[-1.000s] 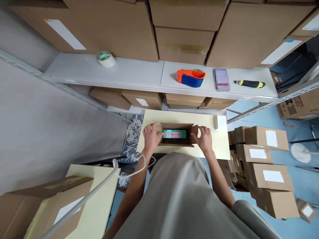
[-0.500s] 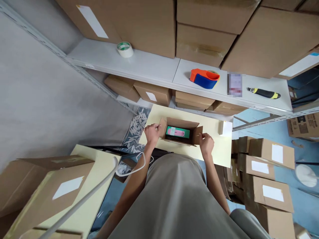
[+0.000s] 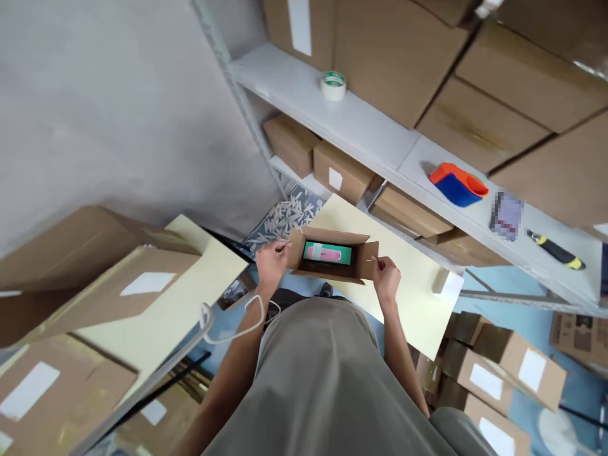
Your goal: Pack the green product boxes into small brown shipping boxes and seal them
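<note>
An open cardboard box (image 3: 332,277) is between my two hands, over the left end of a pale yellow table (image 3: 413,288). Inside it lies a green package with a pink picture (image 3: 327,253), a pale label across part of it. My left hand (image 3: 272,261) pinches the box's left flap. On the other side my right hand (image 3: 386,278) has its fingers closed on the right flap. The long flaps stand up, and the box floor is dark and mostly hidden.
A shelf (image 3: 375,136) ahead bears a tape roll (image 3: 333,87), an orange and blue tape dispenser (image 3: 458,185) and a utility knife (image 3: 555,249). A small white box (image 3: 448,283) sits on the table. Stacked cartons (image 3: 503,367) are at right. A second table (image 3: 166,323) with cartons is at left.
My view has turned toward the left. Both hands have gripped the end flaps, and the box has moved left across the table with them.
</note>
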Action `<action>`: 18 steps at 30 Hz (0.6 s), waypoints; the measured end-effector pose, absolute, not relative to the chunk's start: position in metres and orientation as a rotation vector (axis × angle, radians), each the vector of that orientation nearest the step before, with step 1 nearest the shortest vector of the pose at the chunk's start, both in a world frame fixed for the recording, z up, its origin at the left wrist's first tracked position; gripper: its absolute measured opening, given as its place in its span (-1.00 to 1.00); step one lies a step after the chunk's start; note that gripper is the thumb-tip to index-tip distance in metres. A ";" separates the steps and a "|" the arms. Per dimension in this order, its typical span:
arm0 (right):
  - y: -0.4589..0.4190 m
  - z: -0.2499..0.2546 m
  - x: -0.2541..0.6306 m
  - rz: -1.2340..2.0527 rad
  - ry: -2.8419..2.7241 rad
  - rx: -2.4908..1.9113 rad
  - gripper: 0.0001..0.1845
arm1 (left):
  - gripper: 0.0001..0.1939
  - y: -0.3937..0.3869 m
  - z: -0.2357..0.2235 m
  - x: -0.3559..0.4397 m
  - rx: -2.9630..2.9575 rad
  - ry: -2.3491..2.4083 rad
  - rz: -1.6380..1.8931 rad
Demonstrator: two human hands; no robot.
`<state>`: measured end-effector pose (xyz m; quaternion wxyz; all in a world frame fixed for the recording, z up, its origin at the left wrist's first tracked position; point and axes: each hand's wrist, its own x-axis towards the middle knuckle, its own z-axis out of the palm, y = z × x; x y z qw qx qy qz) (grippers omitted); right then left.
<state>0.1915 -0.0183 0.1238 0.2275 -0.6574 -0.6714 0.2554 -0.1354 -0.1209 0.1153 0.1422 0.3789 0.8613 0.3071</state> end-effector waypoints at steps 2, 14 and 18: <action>-0.016 0.129 0.156 0.739 -1.977 -1.720 -0.26 | -0.75 -0.153 0.115 -0.158 0.914 2.543 0.947; -0.107 0.144 -0.119 0.896 -2.596 -1.101 -0.49 | -0.70 -0.391 0.112 -0.299 0.142 2.773 1.081; -0.155 0.134 -0.191 0.893 -2.734 -0.973 -0.55 | -0.73 -0.455 0.108 -0.333 0.061 2.813 1.051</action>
